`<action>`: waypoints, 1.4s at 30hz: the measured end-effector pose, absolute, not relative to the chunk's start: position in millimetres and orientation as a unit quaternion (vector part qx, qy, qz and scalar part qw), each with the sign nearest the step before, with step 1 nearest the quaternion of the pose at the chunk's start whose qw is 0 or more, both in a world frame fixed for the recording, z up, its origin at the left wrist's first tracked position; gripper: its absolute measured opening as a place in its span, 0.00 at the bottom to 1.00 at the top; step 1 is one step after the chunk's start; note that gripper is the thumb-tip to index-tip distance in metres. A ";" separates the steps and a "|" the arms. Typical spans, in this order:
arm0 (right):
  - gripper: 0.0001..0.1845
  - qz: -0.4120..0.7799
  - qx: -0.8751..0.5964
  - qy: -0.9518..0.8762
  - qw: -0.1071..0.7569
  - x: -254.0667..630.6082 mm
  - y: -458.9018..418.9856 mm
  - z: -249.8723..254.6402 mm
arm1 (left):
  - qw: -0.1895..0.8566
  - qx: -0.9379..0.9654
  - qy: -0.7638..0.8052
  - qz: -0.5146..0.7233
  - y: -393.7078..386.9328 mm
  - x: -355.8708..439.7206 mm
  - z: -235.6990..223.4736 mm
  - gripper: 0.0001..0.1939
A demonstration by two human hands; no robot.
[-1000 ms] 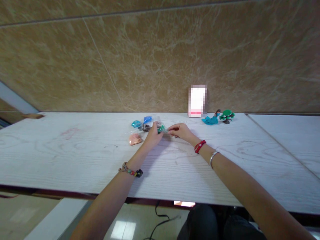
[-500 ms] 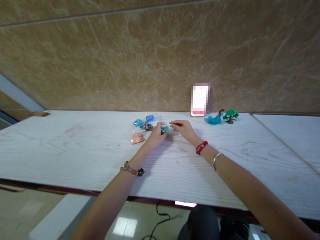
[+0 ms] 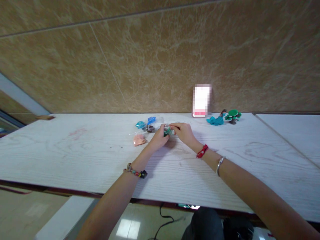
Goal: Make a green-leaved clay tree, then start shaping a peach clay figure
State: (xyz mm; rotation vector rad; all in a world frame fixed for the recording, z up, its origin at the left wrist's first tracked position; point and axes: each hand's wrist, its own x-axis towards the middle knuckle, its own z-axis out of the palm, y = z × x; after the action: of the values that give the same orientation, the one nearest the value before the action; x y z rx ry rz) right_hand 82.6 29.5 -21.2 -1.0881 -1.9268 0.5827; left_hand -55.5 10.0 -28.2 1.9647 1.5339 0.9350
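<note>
Hands [image 3: 159,138] on grn/clear pkt [image 3: 169,131]

A marbled tan wall [image 3: 160,60] is backing a white wood-grain surface [image 3: 100,150]; the room's exact kind is staying unclear.

Brown marbled wall [image 3: 160,60] behind a pale wood-grain table [image 3: 75,150], glossy floor [image 3: 147,216] below

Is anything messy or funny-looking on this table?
Yes, a little. A faint reddish smudge marks the tabletop, well left of the peach packet, and some tiny dark specks show between them. They look odd because the surface around is mostly white. I see nothing spilled or broken.
</note>
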 end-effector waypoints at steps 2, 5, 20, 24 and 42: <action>0.11 0.225 -0.430 -0.775 0.405 83.8 31.6 -21.9 | 0.252 0.712 0.551 0.355 10.6 -55.8 -28.7 0.18; 0.09 0.209 -0.424 -0.779 0.412 85.9 34.6 -23.5 | 0.285 0.706 0.543 0.354 11.4 -55.6 -30.6 0.19; 0.08 0.225 -0.420 -0.773 0.419 86.1 30.7 -11.7 | 0.398 0.644 0.525 0.390 6.7 -53.5 -24.1 0.16; 0.14 0.270 -0.393 -0.762 0.439 85.2 33.1 -10.8 | 0.436 0.619 0.523 0.392 6.2 -52.5 -23.0 0.16; 0.04 0.369 -0.461 -0.718 0.369 90.9 41.8 -13.2 | 0.451 0.568 0.537 0.429 9.3 -56.9 -23.9 0.22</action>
State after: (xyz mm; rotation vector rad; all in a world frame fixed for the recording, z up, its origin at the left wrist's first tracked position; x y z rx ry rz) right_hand 90.9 41.8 -13.2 -1.1822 -1.8421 0.9480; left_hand -56.9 9.3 -23.9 1.4047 1.3277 1.0610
